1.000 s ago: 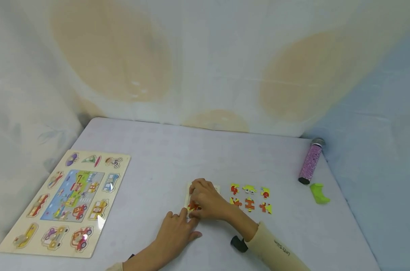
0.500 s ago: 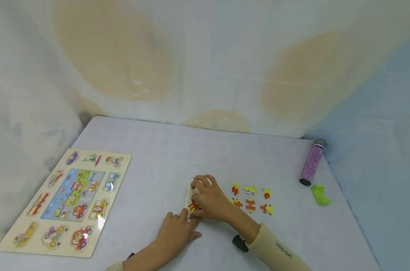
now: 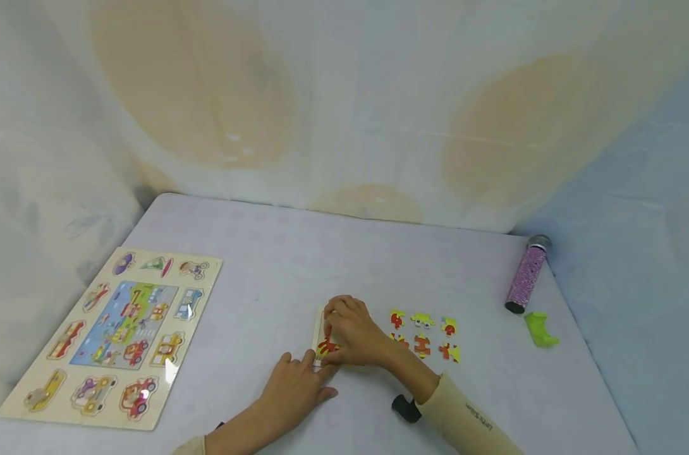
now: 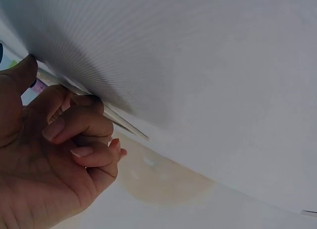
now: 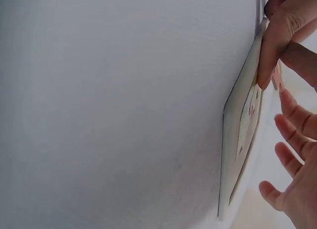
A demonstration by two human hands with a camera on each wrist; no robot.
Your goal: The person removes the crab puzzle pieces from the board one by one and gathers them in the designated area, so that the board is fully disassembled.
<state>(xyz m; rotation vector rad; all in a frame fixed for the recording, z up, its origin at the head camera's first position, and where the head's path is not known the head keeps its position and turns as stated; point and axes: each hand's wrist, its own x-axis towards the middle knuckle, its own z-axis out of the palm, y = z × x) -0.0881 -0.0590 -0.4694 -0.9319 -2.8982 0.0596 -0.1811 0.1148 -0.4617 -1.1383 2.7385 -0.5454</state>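
Observation:
A small wooden puzzle board (image 3: 318, 325) lies near the middle of the table, mostly covered by my right hand (image 3: 357, 333). Thumb and index finger of that hand pinch a red-orange puzzle piece (image 3: 326, 347) low on the board's left side. Its other fingers fan out above the board in the right wrist view. My left hand (image 3: 295, 388) rests on the table, fingertips touching the board's lower left corner; the left wrist view shows its fingers loosely bent at the board's edge. Several loose red and yellow puzzle pieces (image 3: 421, 345) lie in two rows right of the board.
A large wooden picture board (image 3: 188, 347) with vehicle shapes lies at the left. Toward the right edge are a glittery purple microphone (image 3: 525, 278) and a lime-green curved piece (image 3: 540, 330). A black device (image 3: 406, 409) sits by my right wrist.
My right hand's fingers spread and lifted half a second ago, then drew together again low over the board. The left hand stays at the board's corner.

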